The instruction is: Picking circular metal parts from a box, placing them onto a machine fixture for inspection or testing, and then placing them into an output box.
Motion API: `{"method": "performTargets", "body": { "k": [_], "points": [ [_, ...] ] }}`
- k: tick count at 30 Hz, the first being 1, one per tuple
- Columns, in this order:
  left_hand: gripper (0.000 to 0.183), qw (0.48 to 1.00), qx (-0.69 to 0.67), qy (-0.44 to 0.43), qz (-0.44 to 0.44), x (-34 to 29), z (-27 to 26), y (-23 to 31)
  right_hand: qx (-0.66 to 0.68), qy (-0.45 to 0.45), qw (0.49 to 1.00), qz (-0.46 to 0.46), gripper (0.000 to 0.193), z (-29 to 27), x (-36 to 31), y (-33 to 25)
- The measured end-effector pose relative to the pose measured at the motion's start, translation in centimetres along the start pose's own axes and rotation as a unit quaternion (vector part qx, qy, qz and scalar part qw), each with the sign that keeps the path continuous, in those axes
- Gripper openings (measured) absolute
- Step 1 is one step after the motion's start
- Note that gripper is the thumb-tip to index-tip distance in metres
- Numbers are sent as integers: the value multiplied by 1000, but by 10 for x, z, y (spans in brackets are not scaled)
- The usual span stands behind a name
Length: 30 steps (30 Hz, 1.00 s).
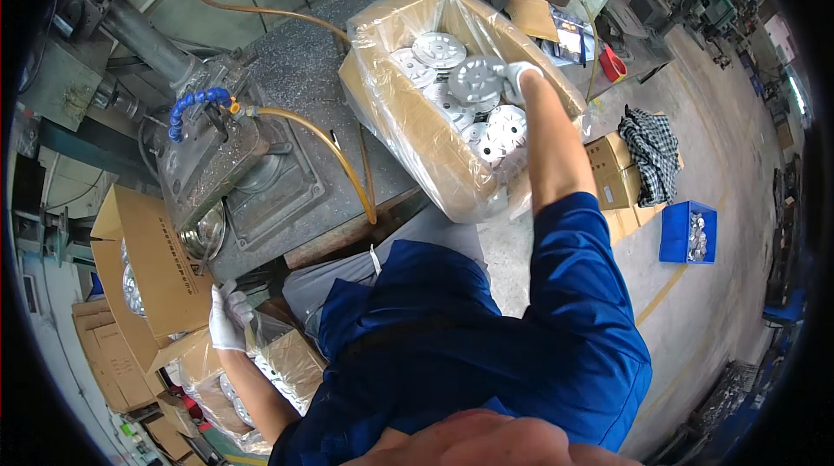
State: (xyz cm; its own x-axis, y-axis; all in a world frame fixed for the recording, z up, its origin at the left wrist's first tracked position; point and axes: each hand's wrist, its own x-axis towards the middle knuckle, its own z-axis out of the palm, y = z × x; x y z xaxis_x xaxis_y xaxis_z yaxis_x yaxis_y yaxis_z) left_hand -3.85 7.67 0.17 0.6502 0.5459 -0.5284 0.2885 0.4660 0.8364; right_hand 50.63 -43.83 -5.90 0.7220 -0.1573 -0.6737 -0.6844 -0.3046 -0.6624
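Observation:
My right hand (521, 82), in a white glove, is closed on the rim of a round metal disc (477, 80) with holes in it. It holds the disc over a plastic-lined cardboard box (417, 149), where several similar silvery discs (439, 50) lie. My left hand (229, 320), also gloved, is down at the left, beside the edge of an upright cardboard box (169, 271). Its fingers are loosely bent and apart, and I see nothing in them. Just below it, another plastic-lined box (295, 362) holds more metal parts.
Left of the lined box stands a machine (234, 153) with a blue jointed hose (193, 101) on a grey metal table (304, 58). A shiny round part (205, 231) sits at its front. On the floor at right are a blue bin (673, 236) and a checked cloth (650, 153) over cartons.

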Motion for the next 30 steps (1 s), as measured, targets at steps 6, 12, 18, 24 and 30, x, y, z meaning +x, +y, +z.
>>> {"method": "performTargets", "body": {
  "k": [6, 12, 18, 24, 30],
  "points": [
    [60, 981, 69, 174, 45, -46, -87, 3, 126, 30, 988, 89, 20, 28, 71, 45],
    [55, 963, 16, 270, 12, -82, -174, -29, -314, 206, 925, -46, 43, 41, 49, 33],
    [49, 952, 35, 306, 0, -88, -184, -54, -352, 101, 905, -216, 50, 43, 34, 41],
    [37, 941, -256, 195, 102, -105, -253, -108, -328, -14, 895, -303, 45, 2, 56, 43],
    [53, 763, -245, 599, -4, -157, -325, -164, -222, -8, 947, -231, 63, -34, -34, -48]
  ]
}}
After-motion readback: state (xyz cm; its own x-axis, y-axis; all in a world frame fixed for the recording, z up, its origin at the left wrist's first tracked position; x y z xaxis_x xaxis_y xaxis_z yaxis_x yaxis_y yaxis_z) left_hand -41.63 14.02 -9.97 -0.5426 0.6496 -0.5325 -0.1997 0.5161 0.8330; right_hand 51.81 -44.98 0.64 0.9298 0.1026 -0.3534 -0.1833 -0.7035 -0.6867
